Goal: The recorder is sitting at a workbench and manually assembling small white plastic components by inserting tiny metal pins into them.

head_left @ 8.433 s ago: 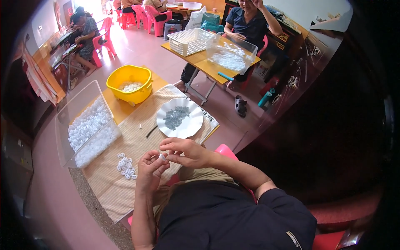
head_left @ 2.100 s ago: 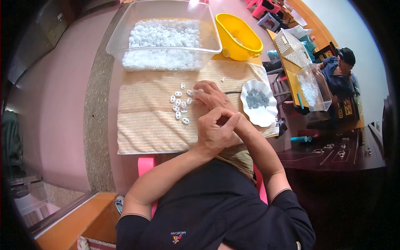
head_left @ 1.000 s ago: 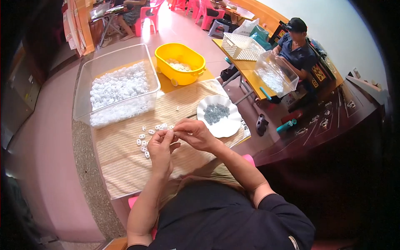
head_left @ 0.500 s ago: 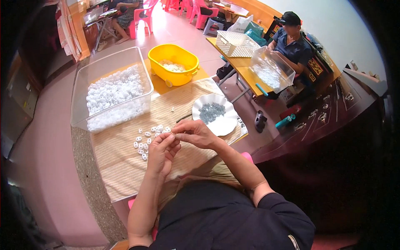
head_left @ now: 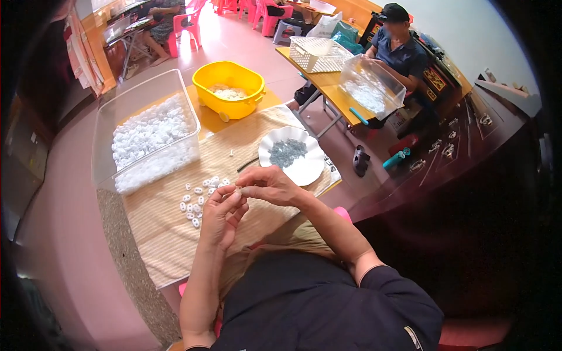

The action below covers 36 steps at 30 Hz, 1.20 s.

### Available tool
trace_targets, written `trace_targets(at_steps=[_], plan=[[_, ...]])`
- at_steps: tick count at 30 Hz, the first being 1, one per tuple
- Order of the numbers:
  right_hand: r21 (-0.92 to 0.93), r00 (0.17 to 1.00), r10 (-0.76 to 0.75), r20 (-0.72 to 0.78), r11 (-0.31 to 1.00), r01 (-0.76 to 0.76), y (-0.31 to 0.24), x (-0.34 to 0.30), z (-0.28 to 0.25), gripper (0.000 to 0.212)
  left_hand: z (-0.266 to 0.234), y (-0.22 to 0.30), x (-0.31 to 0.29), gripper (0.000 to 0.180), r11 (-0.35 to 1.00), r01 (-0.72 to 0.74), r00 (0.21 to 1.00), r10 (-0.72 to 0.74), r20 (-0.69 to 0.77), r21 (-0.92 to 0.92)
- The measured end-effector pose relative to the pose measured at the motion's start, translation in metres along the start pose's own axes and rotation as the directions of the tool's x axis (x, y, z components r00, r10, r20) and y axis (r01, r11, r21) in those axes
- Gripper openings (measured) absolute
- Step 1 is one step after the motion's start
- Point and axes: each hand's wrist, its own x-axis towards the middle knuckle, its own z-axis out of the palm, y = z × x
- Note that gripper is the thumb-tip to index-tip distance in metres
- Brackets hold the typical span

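My left hand (head_left: 223, 213) and my right hand (head_left: 269, 186) meet fingertip to fingertip over the striped cloth. Both are pinched closed around a tiny pale piece, mostly covered by the fingers, so its kind stays unclear. Just left of them lies a loose group of white oval plastic pieces (head_left: 191, 207), each with two holes. A white scalloped plate (head_left: 307, 171) holding small dark grey parts (head_left: 287, 153) stands beyond my right hand. Between plate and hands lies a thin dark stick-like tool (head_left: 247, 165). One small white piece (head_left: 231, 153) sits alone farther up the cloth.
A clear bin (head_left: 195, 120) full of white pieces stands at the far left. Beside it is a yellow tub (head_left: 231, 107) with pale pieces inside. At right, another person (head_left: 401, 52) sits at a table (head_left: 328, 82) with a clear bin and a white basket (head_left: 319, 55).
The whole view has shifted, so the table and bins appear slightly farther left. My hands remain together in the same pinch, with only small finger movement.
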Motion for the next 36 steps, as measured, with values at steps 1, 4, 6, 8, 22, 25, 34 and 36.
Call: trace_targets(at_steps=[1, 4, 6, 8, 22, 25, 34, 36], plan=[[-0.004, 1.0, 0.002, -0.011, 1.0, -0.002, 0.002, -0.001, -0.001, 0.018, 0.001, 0.0, 0.0, 0.018, 1.0, 0.008, 1.0, -0.009, 0.008, 0.002], [0.073, 0.996, -0.084, 0.001, 0.994, 0.084, 0.006, -0.001, -0.002, 0.018, 0.003, 0.001, 0.0, 0.017, 1.0, 0.009, 1.0, -0.009, -0.003, 0.019], [0.056, 0.999, -0.048, 0.025, 0.997, 0.047, 0.002, -0.002, -0.003, 0.018, 0.002, 0.0, -0.001, 0.018, 1.0, 0.018, 1.0, -0.018, -0.001, 0.019], [0.049, 0.998, -0.066, 0.022, 0.997, 0.065, 0.006, -0.004, -0.004, 0.017, 0.005, 0.001, -0.002, 0.019, 0.999, 0.028, 0.999, -0.027, -0.02, 0.029], [-0.144, 0.979, -0.206, 0.003, 0.968, 0.204, -0.006, -0.014, -0.006, 0.014, 0.01, -0.003, -0.004, 0.015, 0.995, 0.031, 0.999, -0.033, 0.014, 0.099], [-0.188, 0.978, -0.206, 0.022, 0.96, 0.206, -0.008, -0.019, -0.006, 0.014, 0.01, -0.005, -0.004, 0.014, 0.992, 0.029, 0.999, -0.032, 0.015, 0.122], [-0.353, 0.96, -0.278, 0.036, 0.895, 0.272, -0.005, -0.026, -0.005, 0.014, 0.002, -0.009, -0.002, 0.017, 0.963, 0.041, 0.999, -0.04, -0.009, 0.265], [-0.429, 0.965, -0.261, 0.024, 0.869, 0.246, -0.005, -0.028, -0.004, 0.016, 0.006, -0.008, -0.002, 0.018, 0.963, 0.036, 0.999, -0.038, 0.002, 0.267]])
